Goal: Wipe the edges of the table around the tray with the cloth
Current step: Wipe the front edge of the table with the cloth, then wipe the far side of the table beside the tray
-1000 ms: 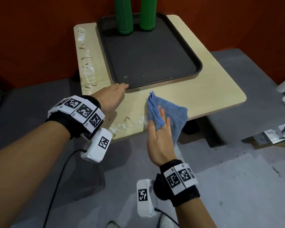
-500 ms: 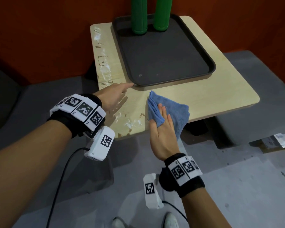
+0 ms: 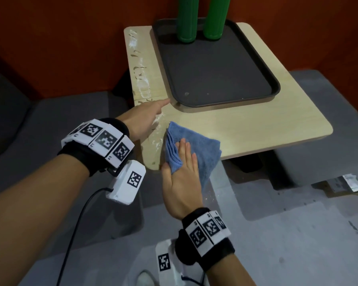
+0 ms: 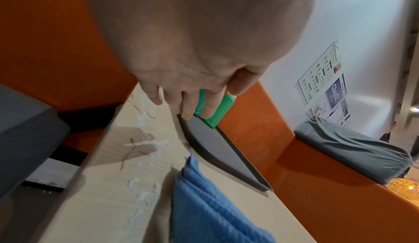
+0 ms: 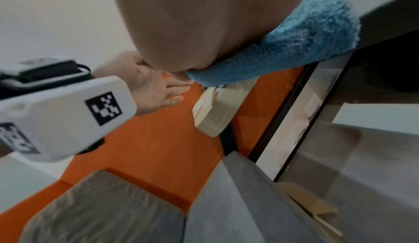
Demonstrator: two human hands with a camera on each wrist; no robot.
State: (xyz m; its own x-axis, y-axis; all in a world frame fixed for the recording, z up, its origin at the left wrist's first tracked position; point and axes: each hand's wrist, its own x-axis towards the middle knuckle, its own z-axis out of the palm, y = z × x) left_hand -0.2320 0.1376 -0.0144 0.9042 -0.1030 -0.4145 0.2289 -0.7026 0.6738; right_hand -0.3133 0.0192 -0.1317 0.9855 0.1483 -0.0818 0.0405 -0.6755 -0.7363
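**Operator:** Fingers of the right hand status?

**Observer:** Straight and flat, pressed palm-down on the folded blue cloth. Nothing is pinched or gripped. The thumb lies at the cloth's left folded edge.

**Operator:** Cloth location?

**Observer:** On the near edge of the light wooden table, toward its near-left corner. The lower part of the cloth hangs over the table's front edge. The cloth is near the tray and apart from it; bare tabletop shows between them.

**Operator:** Left hand?

**Observer:** Extended flat over the table, fingers straight. In the left wrist view the fingertips meet the near-left corner of the tray rim. Nothing is held in it.

**Operator:** Tray condition?

**Observer:** Dark, rectangular, set on the far half of the table against the orange wall. Two green upright objects stand at its far end; their tops are out of frame.

**Operator:** Table surface?

**Observer:** White residue runs along the left strip beside the tray, and more white specks lie between the left hand and the cloth. The strip in front of the tray, to the right of the cloth, shows plain wood.

**Operator:** Surroundings?

**Observer:** Grey seat cushions on both sides of the table. Both wrists carry black bands with square-coded markers and white camera housings.
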